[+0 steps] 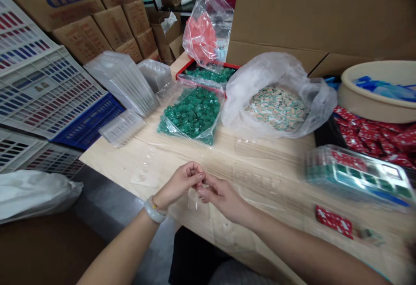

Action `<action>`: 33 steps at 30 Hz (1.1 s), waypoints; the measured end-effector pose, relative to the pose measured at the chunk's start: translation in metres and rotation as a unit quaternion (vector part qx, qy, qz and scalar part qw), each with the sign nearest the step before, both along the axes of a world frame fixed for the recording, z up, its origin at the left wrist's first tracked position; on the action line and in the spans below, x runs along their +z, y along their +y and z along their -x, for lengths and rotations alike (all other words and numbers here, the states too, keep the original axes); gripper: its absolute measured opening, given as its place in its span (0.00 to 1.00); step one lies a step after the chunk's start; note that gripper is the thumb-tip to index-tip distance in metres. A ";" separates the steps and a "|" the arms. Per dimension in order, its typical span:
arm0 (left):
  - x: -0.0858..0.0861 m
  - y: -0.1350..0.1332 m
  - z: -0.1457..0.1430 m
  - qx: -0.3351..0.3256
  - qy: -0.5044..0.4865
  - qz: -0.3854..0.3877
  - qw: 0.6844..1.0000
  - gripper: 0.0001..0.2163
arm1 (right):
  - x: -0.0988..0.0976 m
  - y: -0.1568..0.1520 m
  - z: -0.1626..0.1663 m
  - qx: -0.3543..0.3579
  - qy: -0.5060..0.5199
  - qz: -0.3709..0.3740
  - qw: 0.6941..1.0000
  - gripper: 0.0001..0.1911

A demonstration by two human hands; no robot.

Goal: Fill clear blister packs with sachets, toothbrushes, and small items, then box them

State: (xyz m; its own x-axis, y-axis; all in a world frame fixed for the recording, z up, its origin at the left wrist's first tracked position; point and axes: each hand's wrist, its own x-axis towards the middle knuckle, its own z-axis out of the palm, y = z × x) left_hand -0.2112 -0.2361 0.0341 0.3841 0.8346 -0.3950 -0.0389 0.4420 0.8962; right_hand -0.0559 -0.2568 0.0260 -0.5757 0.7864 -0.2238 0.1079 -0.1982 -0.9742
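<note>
My left hand [186,179], with a pale bangle and a thin bracelet at the wrist, is closed, its thumb and fingers pressed together. Against its fingertips my right hand [219,194] is closed in a pinch. What they hold, if anything, is too small or hidden. Just under them shows a clear plastic piece [195,201] near the table's front edge; whether the fingers touch it I cannot tell. Beyond the hands lies a clear bag of green wrapped pieces [195,114]. To its right an open plastic bag [237,98] holds many small pale-and-green packets [279,107].
Clear plastic trays [125,81] stand at the table's left. A blurred stack of filled trays [357,174] and a red packet [334,221] lie right. Behind are a beige basin [360,103], red packets [360,135] and a cardboard panel [292,12]. Crates [48,90] flank the left.
</note>
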 end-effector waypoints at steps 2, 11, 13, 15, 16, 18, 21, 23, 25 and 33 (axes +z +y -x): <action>0.001 0.000 0.001 0.003 0.001 -0.006 1.000 0.14 | 0.003 0.000 0.001 0.002 0.007 0.009 1.000 0.15; 0.002 -0.003 0.002 -0.029 0.044 -0.037 0.998 0.10 | 0.000 -0.002 0.008 0.014 0.002 -0.010 1.000 0.16; 0.006 -0.004 0.002 -0.030 0.117 -0.053 0.991 0.09 | -0.002 -0.009 0.001 0.028 -0.051 -0.086 0.995 0.20; 0.006 -0.002 0.000 -0.038 0.258 -0.106 0.960 0.08 | -0.006 -0.025 -0.016 0.057 -0.145 -0.209 0.965 0.22; 0.004 0.000 -0.002 -0.046 0.342 -0.143 0.928 0.07 | -0.010 -0.035 -0.027 0.077 -0.193 -0.275 0.939 0.23; -0.005 0.006 -0.007 -0.072 0.487 -0.208 0.845 0.07 | -0.020 -0.058 -0.047 0.118 -0.258 -0.384 0.879 0.21; -0.022 0.018 -0.019 -0.108 0.600 -0.240 0.755 0.08 | -0.039 -0.083 -0.061 0.155 -0.256 -0.461 0.835 0.23; -0.030 0.025 -0.023 -0.112 0.626 -0.247 0.731 0.09 | -0.048 -0.087 -0.054 0.165 -0.239 -0.480 0.828 0.24; -0.032 0.029 -0.022 -0.107 0.623 -0.254 0.732 0.09 | -0.052 -0.082 -0.040 0.160 -0.230 -0.482 0.830 0.23; -0.029 -0.001 0.001 -0.032 0.518 -0.405 0.753 0.10 | -0.028 -0.021 -0.049 0.062 -0.248 -0.521 0.814 0.23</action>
